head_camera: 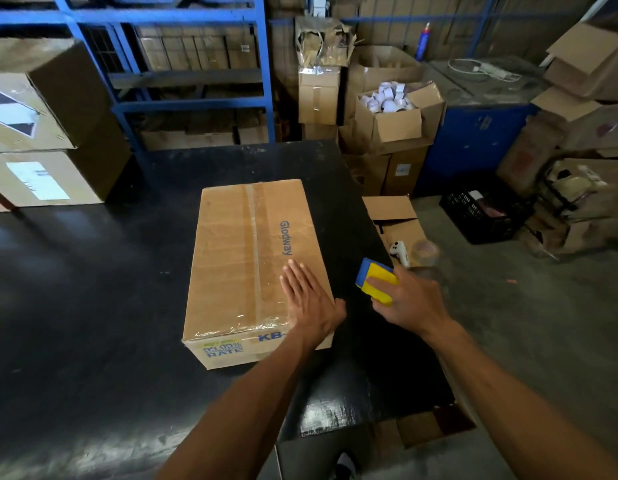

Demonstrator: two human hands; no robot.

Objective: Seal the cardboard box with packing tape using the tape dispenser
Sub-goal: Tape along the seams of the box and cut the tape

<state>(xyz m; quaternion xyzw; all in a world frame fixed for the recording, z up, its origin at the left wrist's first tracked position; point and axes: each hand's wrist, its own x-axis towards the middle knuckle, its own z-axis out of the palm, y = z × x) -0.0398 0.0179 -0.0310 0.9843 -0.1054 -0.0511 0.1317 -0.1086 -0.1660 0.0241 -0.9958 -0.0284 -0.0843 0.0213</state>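
A closed brown cardboard box (pixel 241 265) printed "Glodway" lies on the black table (pixel 93 289). Clear packing tape (pixel 255 244) runs along its centre seam and wraps over the near edge. My left hand (pixel 309 299) lies flat with fingers spread on the box's near right top corner. My right hand (pixel 409 296) hovers just right of the box, above the table's right edge, gripping a blue and yellow tape dispenser (pixel 377 280). Its tape roll is blurred behind my fingers.
Stacked cartons (pixel 44 133) stand at the table's far left. Blue shelving (pixel 183 77) rises behind. To the right, on the floor, are an open box holding a white controller (pixel 399 252), a carton of white rolls (pixel 392 109) and a black crate (pixel 484 213).
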